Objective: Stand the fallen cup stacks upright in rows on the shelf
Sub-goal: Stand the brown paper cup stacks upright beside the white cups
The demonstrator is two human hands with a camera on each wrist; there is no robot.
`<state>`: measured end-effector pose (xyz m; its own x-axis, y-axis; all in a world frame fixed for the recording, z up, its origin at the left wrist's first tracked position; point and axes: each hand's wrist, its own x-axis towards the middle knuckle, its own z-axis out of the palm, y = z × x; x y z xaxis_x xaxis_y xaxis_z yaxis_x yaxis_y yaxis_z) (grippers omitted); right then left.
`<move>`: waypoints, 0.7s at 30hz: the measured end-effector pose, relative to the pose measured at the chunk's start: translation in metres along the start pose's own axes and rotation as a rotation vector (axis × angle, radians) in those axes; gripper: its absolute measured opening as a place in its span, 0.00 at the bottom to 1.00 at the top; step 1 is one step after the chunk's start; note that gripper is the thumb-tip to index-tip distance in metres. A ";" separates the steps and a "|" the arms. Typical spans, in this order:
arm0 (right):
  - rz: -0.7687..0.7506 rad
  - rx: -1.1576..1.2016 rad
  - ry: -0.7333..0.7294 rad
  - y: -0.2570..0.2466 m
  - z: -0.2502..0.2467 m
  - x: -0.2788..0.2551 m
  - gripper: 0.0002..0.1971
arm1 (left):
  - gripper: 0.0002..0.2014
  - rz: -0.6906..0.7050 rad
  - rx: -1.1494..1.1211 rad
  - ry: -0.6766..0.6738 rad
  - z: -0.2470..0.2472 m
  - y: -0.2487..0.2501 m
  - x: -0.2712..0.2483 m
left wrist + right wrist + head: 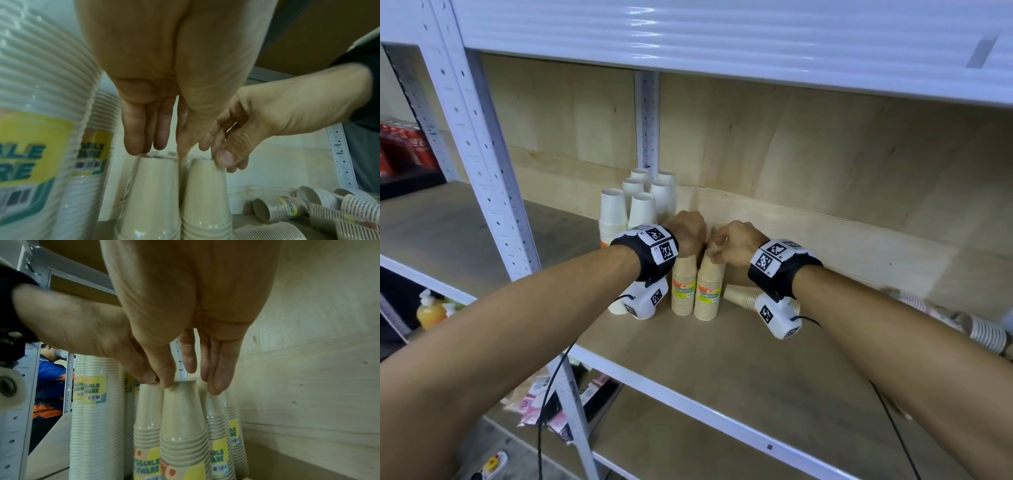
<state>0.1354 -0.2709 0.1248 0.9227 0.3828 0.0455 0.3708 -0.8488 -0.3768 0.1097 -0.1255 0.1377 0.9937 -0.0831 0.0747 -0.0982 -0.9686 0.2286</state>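
Note:
Two tan cup stacks stand upright side by side on the wooden shelf [722, 359]. My left hand [690, 240] grips the top of the left tan stack [683, 291], its fingertips [141, 147] on the stack's rim [150, 186]. The top of the right tan stack [709, 294] is pinched by my right hand [736, 245], thumb [167, 381] in front and fingers [216, 382] behind. More upright tan stacks [218, 443] stand just behind. Several white stacks [633, 202] stand in rows at the back left. A fallen tan stack [743, 296] lies under my right wrist.
More fallen stacks [275, 209] lie in a heap on the shelf's right side [986, 332]. A white perforated post [493, 171] stands at the left and another [649, 130] against the plywood back wall. The upper shelf hangs overhead. A person in blue [49, 378] is beyond the rack.

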 end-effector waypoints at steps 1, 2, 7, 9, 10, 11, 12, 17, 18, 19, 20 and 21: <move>-0.002 0.000 0.008 0.001 -0.002 -0.001 0.22 | 0.12 0.007 -0.009 0.009 -0.001 -0.001 0.002; -0.003 -0.003 0.015 0.003 -0.005 -0.002 0.22 | 0.13 0.014 -0.022 0.017 -0.002 -0.002 0.004; 0.048 -0.060 0.059 0.013 -0.022 -0.008 0.19 | 0.14 0.074 -0.058 0.041 -0.005 0.004 0.014; 0.079 -0.076 0.068 0.020 -0.027 -0.012 0.17 | 0.14 0.102 -0.076 0.056 -0.006 0.010 0.016; 0.093 -0.080 0.071 0.024 -0.030 -0.014 0.17 | 0.14 0.116 -0.095 0.065 -0.006 0.014 0.017; 0.107 -0.081 0.077 0.029 -0.032 -0.016 0.18 | 0.15 0.130 -0.113 0.072 -0.006 0.019 0.019; 0.123 -0.080 0.081 0.034 -0.035 -0.019 0.19 | 0.15 0.145 -0.127 0.073 -0.005 0.024 0.020; 0.204 -0.100 0.089 0.058 -0.048 -0.037 0.21 | 0.18 0.177 -0.141 0.000 0.005 0.049 0.027; 0.222 -0.104 0.094 0.063 -0.050 -0.042 0.21 | 0.19 0.187 -0.142 -0.018 0.009 0.055 0.028; 0.242 -0.110 0.096 0.068 -0.052 -0.047 0.21 | 0.20 0.198 -0.139 -0.035 0.011 0.061 0.027; 0.262 -0.115 0.094 0.073 -0.054 -0.052 0.21 | 0.21 0.205 -0.133 -0.053 0.015 0.066 0.027; 0.279 -0.122 0.092 0.078 -0.056 -0.057 0.21 | 0.21 0.212 -0.132 -0.071 0.020 0.070 0.027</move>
<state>0.1176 -0.3788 0.1447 0.9942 0.0990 0.0410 0.1064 -0.9561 -0.2730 0.1305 -0.2007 0.1362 0.9510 -0.3018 0.0672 -0.3061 -0.8890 0.3405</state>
